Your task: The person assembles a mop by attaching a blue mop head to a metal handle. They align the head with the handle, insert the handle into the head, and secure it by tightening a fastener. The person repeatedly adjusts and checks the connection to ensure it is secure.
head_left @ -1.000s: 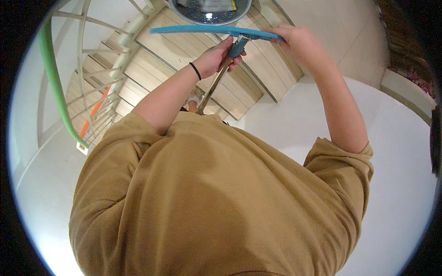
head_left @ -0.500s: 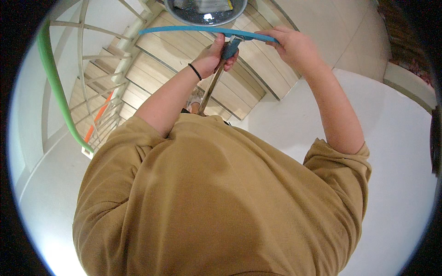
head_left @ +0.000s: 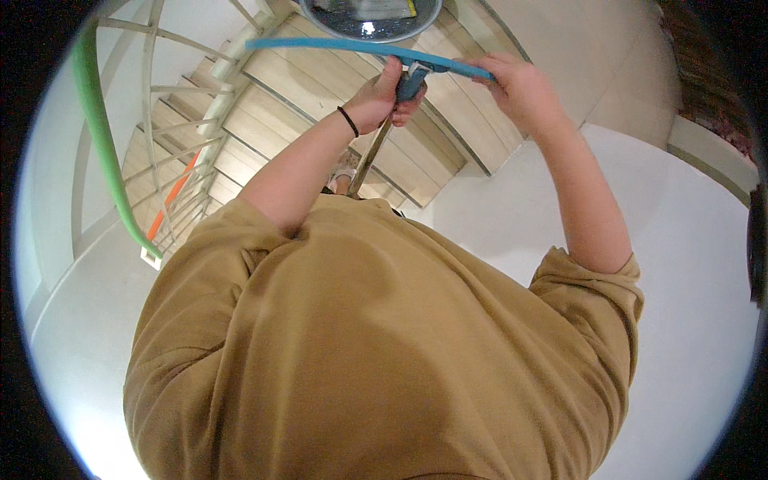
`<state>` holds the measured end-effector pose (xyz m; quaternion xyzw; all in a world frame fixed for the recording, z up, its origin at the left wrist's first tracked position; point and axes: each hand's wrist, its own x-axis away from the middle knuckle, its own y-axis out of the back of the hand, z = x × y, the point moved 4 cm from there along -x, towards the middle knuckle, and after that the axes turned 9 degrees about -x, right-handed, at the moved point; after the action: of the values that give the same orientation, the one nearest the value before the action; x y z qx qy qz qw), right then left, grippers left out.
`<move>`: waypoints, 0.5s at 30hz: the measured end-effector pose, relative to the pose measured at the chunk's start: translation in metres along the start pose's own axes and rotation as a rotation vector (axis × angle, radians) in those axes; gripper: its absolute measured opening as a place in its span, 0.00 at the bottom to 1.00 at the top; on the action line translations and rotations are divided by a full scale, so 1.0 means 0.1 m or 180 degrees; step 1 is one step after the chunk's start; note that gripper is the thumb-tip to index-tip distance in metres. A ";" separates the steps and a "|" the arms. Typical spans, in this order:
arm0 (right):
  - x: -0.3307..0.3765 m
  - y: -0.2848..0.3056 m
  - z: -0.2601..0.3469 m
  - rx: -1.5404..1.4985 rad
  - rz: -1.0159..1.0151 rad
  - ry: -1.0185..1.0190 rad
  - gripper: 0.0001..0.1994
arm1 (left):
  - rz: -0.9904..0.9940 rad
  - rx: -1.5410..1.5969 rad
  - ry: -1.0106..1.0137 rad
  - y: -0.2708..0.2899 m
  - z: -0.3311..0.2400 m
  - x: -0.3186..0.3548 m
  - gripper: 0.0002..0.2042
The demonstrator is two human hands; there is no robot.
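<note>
A mop with a long, thin blue head [head_left: 336,46] is held up in front of me, its head nearly edge-on and running across the view. My left hand [head_left: 382,102] is wrapped round the blue joint [head_left: 411,82] beneath the head, with the thumb up against it. From there the brownish handle [head_left: 370,156] slopes down toward my body. At the head's right end, my right hand [head_left: 522,92] pinches the blue edge. Beyond the head stands a grey basin [head_left: 376,36] holding water and a pale cloth [head_left: 376,8] with a yellow edge.
Pale wood-look stair treads [head_left: 280,116] with dark edge strips lie below my hands. A white railing [head_left: 148,72] with a green handrail [head_left: 104,152] curves along the left. White wall [head_left: 680,232] fills the right side. Part of a shoe [head_left: 344,172] shows beside the handle.
Both hands, the mop and the basin sit slightly farther right in the view. The basin is also higher, partly cut off by the top edge. Both grips look the same.
</note>
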<state>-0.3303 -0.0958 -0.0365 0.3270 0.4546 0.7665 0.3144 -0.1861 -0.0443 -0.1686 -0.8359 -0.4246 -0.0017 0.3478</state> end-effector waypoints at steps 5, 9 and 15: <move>-0.07 0.04 0.00 0.0268 0.0180 -0.0056 0.14 | 0.0010 -0.0098 -0.0007 -0.03 -0.03 0.04 0.39; 0.03 0.03 0.12 0.0034 -0.0020 -0.0195 0.14 | -0.0064 -0.0135 -0.0063 -0.01 -0.03 0.07 0.38; 0.12 -0.04 0.12 -0.0123 -0.0178 -0.0376 0.14 | -0.0036 -0.0315 -0.0260 -0.02 -0.08 0.05 0.38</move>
<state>-0.3278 -0.0788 -0.0331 0.3526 0.4293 0.7455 0.3683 -0.1819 -0.0443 -0.1602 -0.8490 -0.4426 0.0094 0.2884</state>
